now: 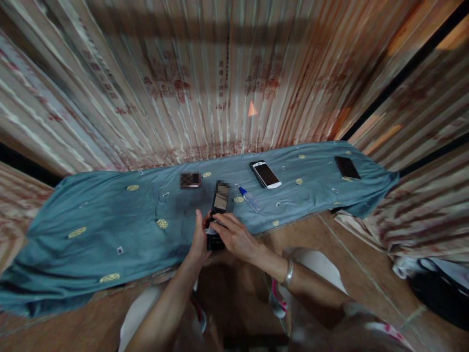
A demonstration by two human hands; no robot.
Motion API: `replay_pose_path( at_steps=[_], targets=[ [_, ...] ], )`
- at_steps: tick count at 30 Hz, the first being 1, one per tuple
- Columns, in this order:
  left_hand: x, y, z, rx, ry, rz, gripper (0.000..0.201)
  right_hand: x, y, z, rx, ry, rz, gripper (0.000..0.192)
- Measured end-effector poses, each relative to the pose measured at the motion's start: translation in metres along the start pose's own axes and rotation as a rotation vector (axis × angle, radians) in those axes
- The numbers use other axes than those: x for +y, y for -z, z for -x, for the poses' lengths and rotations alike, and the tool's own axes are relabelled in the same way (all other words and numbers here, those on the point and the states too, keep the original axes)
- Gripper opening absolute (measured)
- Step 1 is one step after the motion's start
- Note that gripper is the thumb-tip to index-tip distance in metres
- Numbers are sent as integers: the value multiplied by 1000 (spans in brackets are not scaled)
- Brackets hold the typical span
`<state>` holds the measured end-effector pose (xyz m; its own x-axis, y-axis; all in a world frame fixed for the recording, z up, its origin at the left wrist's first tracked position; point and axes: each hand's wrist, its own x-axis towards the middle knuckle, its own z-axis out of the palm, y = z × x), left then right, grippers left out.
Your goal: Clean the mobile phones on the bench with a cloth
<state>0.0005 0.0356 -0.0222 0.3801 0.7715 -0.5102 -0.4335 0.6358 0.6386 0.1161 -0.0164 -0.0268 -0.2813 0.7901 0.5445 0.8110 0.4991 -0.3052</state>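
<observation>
My left hand (200,239) grips the lower left side of a black phone (219,205) held upright over the near edge of a teal cloth (110,230). Across the lower part of that phone lies my right hand (234,235), pressing a small pale wipe (211,230) against it with the fingertips. A silver bracelet (289,273) sits on my right wrist. Just right of the phone, a small clear bottle with a blue cap (250,198) lies on the cloth.
On the cloth lie a small dark object (190,180), a white-framed phone (266,174) and a black phone (347,167) at the far right. Striped curtains (220,73) hang behind. Tiled floor (351,264) and a dark bag (439,293) are to the right.
</observation>
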Motion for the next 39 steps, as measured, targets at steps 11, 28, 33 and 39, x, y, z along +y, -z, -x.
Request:
replay_pose_path(
  at_steps=[11,28,33,39],
  targets=[
    [4,-12,11,-30,171,-22,57,11,5,-16,-8,-17,115,34],
    [15,-5,7,50,22,123,30,22,5,-18,54,-70,29,33],
    [15,-4,6,61,73,113,31,27,2,-19,120,-163,-57,31],
    [15,-1,0,79,63,166,34,22,1,-18,62,-137,-37,32]
  ],
)
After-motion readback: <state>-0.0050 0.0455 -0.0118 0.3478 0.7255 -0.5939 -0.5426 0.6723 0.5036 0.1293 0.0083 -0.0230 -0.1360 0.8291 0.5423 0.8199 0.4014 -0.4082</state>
